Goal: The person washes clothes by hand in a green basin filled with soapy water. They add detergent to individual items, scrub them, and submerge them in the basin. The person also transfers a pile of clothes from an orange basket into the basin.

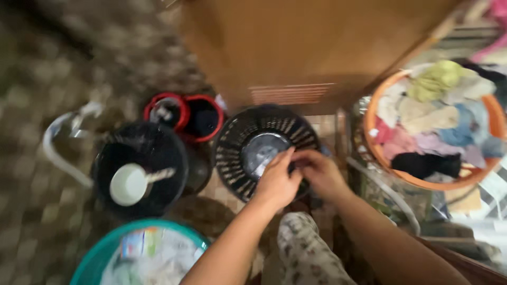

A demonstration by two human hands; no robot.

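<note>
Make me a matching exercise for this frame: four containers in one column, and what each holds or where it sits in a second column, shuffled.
Things:
1. orange basin
2. black slotted basket
3. black bucket
4. teal basin

Descriptions:
A. holds a white scoop with a handle
B. both hands, left hand and right hand, are at its rim
C. piled with mixed coloured clothes, at the right
D. at the bottom edge, with pale items inside

Pairs: 1-C, 2-B, 3-A, 4-D
</note>
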